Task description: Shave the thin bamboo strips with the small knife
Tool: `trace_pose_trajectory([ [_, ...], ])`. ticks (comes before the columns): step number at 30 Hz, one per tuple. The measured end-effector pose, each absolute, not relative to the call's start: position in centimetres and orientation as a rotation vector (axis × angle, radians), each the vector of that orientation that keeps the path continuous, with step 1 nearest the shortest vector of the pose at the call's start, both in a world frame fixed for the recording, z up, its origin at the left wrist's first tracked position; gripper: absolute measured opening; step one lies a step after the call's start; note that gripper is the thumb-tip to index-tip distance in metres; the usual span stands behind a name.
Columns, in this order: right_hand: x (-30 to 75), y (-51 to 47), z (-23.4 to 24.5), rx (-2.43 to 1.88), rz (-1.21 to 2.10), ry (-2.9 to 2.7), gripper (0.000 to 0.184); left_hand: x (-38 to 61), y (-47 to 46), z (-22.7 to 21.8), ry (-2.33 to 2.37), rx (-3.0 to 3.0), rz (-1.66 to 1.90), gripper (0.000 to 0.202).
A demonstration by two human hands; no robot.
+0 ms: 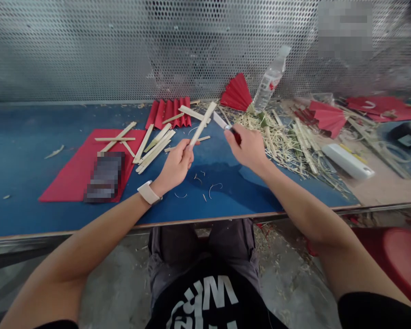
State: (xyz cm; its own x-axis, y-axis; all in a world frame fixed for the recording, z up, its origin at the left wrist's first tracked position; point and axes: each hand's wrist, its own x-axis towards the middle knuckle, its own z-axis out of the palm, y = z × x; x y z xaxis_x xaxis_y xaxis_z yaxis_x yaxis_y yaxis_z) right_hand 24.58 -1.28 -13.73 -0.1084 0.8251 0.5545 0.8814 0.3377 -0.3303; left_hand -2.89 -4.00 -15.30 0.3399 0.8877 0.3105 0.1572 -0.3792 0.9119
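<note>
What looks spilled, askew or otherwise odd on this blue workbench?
A heap of pale bamboo shavings litters the blue table at right, a clear plastic bottle leans tilted against the mesh wall, and curled slivers lie below the hands.

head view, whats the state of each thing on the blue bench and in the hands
pale bamboo strip: gripped in left hand, tilted up over the bench
red-handled knife: gripped in right hand, blade bare, apart from the strip
clear plastic water bottle: capped, leaning on the mesh wall
red pleated paper fan: spread open
red pleated paper: creased, lying flat
loose bamboo strips: scattered flat
</note>
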Motion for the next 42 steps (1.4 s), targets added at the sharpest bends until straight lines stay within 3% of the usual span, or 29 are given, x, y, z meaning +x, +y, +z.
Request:
trace_pose_trajectory([
  [13,22.2,-2.9,-14.1,-1.527,-0.09,-2.079,0.049,-2.9,-4.1,-15.2,0.936,1.826,1.118,0.024],
  [30,29.4,1.5,-13.6,-1.569,-0.203,-1.705,0.059,-2.7,-4.6,-15.2,0.906,1.783,1.065,0.023],
  [42,21.2,-3.5,-13.9,-1.459,-0.075,-2.157,0.048,-2.8,-4.2,-15.6,0.968,1.725,1.03,0.02],
])
